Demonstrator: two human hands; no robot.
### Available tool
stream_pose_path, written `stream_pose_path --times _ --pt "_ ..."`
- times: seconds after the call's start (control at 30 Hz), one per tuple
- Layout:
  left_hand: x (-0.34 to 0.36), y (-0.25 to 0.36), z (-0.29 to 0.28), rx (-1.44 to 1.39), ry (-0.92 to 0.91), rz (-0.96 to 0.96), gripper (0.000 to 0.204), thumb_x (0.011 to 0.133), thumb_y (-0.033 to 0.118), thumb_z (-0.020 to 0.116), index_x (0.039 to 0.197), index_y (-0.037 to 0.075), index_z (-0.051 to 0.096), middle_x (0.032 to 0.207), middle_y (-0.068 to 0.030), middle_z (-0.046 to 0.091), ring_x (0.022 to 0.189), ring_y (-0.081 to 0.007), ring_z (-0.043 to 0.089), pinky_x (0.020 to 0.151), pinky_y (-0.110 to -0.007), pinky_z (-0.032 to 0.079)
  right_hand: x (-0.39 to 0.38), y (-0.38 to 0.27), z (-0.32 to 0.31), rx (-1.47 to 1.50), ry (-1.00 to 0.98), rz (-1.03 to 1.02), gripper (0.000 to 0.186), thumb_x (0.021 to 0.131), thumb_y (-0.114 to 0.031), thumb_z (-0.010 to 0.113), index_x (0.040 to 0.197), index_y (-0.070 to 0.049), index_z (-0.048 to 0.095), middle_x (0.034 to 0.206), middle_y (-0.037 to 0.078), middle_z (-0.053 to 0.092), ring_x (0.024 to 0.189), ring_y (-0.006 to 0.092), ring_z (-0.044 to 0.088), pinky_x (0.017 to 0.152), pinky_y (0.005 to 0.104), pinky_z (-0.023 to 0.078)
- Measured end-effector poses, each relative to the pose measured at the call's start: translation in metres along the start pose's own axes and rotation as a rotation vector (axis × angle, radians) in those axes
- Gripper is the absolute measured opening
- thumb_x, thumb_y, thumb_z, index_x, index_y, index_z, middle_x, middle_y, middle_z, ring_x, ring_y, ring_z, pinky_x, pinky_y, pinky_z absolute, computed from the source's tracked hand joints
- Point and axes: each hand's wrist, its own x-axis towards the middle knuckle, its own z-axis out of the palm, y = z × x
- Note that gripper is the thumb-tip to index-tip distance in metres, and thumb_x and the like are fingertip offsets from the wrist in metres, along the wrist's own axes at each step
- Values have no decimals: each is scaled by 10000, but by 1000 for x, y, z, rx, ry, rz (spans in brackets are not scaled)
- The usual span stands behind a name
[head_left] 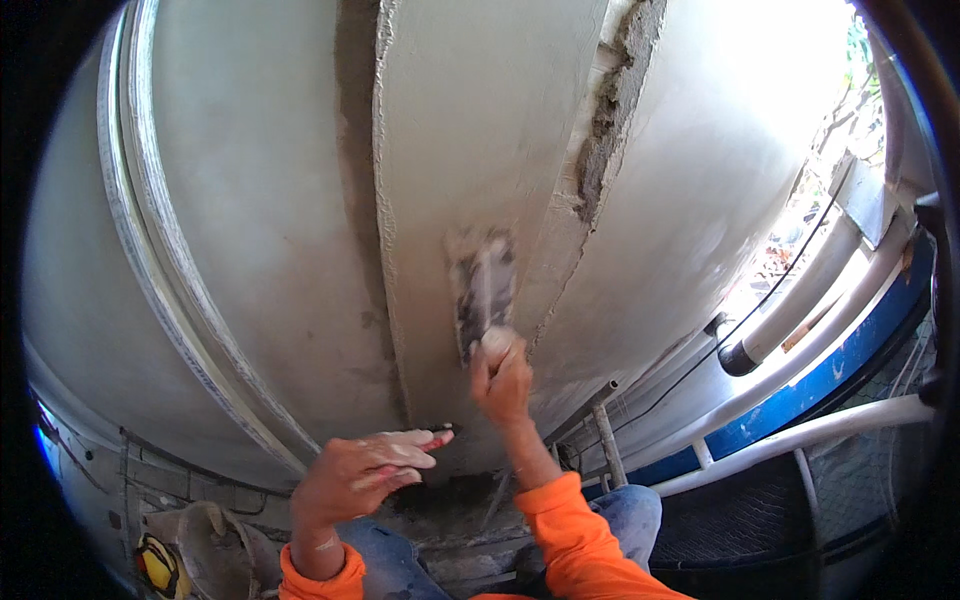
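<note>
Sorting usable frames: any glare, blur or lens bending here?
Head view: sunlight blows out the upper right beside the wall; the trowel in the right hand is motion-smeared; the left hand stays fairly sharp; straight edges bow toward the black fisheye rim.

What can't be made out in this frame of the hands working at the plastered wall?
Head view only:
- Tool in the right hand: motion-blurred against the wall, its handle buried in the fist; its kind is unclear.
- Thing under the left hand: only a reddish tip shows past the fingers.
- Yellow object at lower left: cut off by the dark fisheye rim.
- Upper right: washed out by daylight.
- Wall base: hidden behind the forearms and knees.
</note>
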Motion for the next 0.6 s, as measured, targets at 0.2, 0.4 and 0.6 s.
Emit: stream_pose_path --times 0.2,0.4,0.6 --pt "-12 -22 -1 -186 598 281 311 972 342 782 1063 80 641 1311 -283 691 1232 -415 677 1033 -547 557 -136 5 -14 39 -167 107 247 972 -149 708 1139 3 608 987 221 670 846 414 672 748 479 540" --pt "22 -37 47 -235 402 437 289 1034 370 689 1075 86 653 1527 -305 530 1429 -492 506 1181 -636 401 -133 -56 -94 1011 -128 896 325 975 -275 708 1151 -24 601 859 84 652 624 170 613 583 341 515" --pt "48 0 96 -750 29 443 202 949 -7 724 1122 88 768 1596 -198 516 1464 -436 501 1252 -553 310 16 -56 -133 1150 -142 591 371 994 -390 664 1108 -48 576 754 30 589 568 129 565 522 294 494"
